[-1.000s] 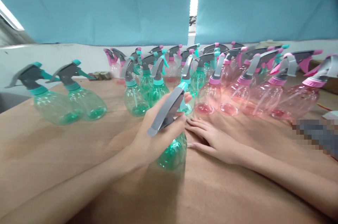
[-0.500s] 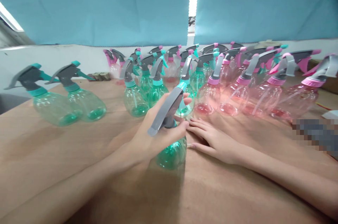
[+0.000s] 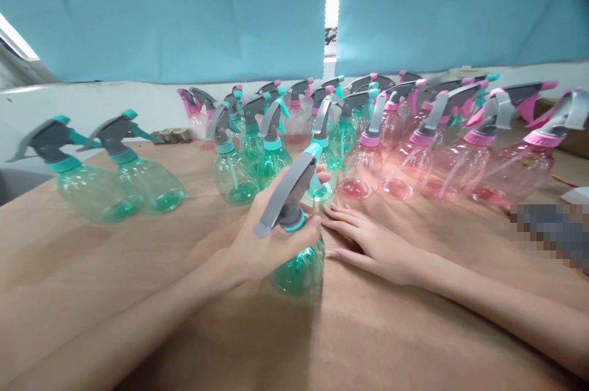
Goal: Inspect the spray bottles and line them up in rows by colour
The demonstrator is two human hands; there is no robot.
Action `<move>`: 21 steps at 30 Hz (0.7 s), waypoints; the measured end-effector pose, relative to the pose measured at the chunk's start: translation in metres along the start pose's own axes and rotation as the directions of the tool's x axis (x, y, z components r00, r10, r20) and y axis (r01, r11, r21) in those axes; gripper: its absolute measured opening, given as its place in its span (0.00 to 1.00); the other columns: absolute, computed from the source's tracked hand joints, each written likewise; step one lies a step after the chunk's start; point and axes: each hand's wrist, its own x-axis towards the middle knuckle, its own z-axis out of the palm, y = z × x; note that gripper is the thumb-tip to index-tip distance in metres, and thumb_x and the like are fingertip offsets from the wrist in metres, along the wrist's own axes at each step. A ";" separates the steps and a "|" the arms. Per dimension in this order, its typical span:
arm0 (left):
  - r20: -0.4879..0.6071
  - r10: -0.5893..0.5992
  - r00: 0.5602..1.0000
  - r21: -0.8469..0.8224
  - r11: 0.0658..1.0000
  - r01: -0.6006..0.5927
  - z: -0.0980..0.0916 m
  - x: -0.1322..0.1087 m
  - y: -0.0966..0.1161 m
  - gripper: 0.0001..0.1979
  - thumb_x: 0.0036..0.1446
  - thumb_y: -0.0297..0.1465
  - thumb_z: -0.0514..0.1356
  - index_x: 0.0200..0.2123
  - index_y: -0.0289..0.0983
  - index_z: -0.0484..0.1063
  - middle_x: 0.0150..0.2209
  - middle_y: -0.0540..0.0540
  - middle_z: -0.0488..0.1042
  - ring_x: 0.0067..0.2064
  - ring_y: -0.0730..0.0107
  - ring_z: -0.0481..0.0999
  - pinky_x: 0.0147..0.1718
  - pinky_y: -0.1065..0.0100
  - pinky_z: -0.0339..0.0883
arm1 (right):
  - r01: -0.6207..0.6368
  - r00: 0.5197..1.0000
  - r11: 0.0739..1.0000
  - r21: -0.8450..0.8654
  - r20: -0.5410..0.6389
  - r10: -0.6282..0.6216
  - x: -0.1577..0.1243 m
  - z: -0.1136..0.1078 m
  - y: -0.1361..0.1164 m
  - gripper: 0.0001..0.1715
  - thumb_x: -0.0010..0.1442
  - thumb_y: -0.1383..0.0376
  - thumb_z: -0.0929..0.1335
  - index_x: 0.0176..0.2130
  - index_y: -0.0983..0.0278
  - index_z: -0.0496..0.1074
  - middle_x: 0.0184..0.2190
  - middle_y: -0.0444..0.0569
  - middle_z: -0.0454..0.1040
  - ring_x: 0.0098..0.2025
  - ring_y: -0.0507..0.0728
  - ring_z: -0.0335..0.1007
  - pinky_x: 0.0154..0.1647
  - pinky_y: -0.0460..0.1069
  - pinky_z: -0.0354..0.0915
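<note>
A see-through green spray bottle [image 3: 301,271] stands on the table in the middle of the head view, with a grey trigger head and a turquoise collar. My left hand [image 3: 260,234] is wrapped round it just below the collar, thumb on the near side and fingers partly hidden behind. Beside it on the right, my right hand [image 3: 372,243] lies palm down on the wood with its fingers stretched out, holding nothing. Its fingertips are close to the bottle; whether they touch it I cannot tell.
Behind my hands stand several green spray bottles [image 3: 235,176] and several pink spray bottles [image 3: 361,170] in rows. At the left, two green spray bottles [image 3: 150,185] stand side by side on the wooden table [image 3: 92,286]. A pixelated patch covers something at the right edge.
My left thumb and palm sit slightly lower on the bottle, and more of the turquoise collar shows. My right hand has hardly moved. The whole view has shifted a little.
</note>
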 end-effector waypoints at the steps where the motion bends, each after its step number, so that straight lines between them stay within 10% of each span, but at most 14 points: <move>1: -0.003 -0.005 1.000 -0.002 1.000 0.005 0.000 -0.001 0.000 0.25 0.54 0.23 0.57 0.56 0.39 0.61 0.58 0.42 0.69 0.38 0.72 0.77 0.40 0.68 0.73 | 0.001 1.000 1.000 0.003 -0.003 -0.001 0.000 0.000 0.000 0.36 0.65 0.48 0.61 0.65 0.62 0.58 0.65 0.57 0.59 0.67 0.67 0.50 0.64 0.65 0.54; 21: -0.030 -0.044 0.999 0.004 0.999 0.044 0.001 0.002 0.002 0.25 0.52 0.23 0.55 0.55 0.36 0.64 0.54 0.41 0.73 0.35 0.74 0.75 0.34 0.71 0.70 | -0.018 1.000 1.000 0.001 0.024 0.018 0.000 0.000 0.000 0.38 0.65 0.47 0.61 0.65 0.64 0.58 0.66 0.57 0.57 0.68 0.66 0.48 0.65 0.63 0.52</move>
